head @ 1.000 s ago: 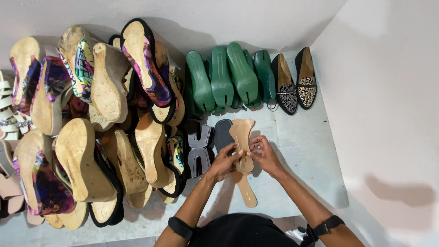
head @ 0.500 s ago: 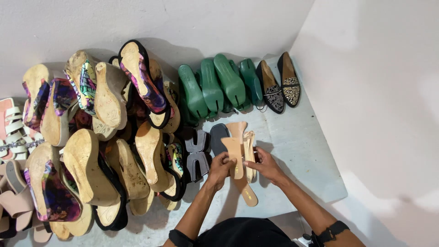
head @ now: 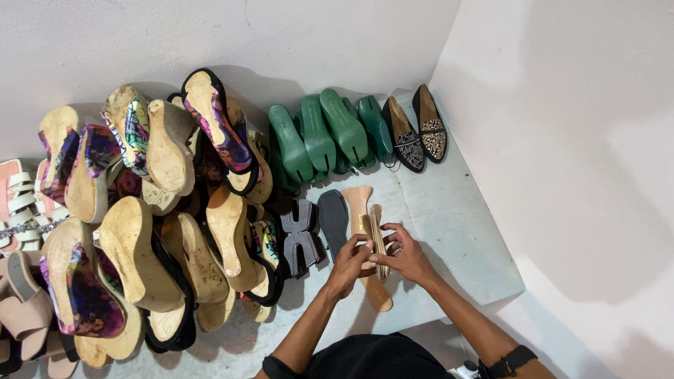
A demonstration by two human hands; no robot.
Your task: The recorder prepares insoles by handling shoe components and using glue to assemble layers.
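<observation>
Both my hands meet over a pair of tan flat sandals [head: 359, 210] lying sole-up on the pale shelf [head: 456, 231]. My left hand [head: 351, 263] grips the wider tan sole at its middle. My right hand [head: 401, 254] pinches the narrow second tan sandal [head: 378, 235], which stands on edge beside the first. A dark grey flat sole [head: 333, 217] lies just left of them, touching the tan one.
A big heap of cork wedge shoes [head: 154, 231] fills the left. Green shoes [head: 323, 137] and two black patterned flats [head: 414, 133] line the back wall. A dark grey strappy sandal [head: 300, 235] sits by the heap. A white wall closes the right side.
The tan sandals have come down from a raised position to rest on the shelf. My hands have slid lower with them, nearer my body.
</observation>
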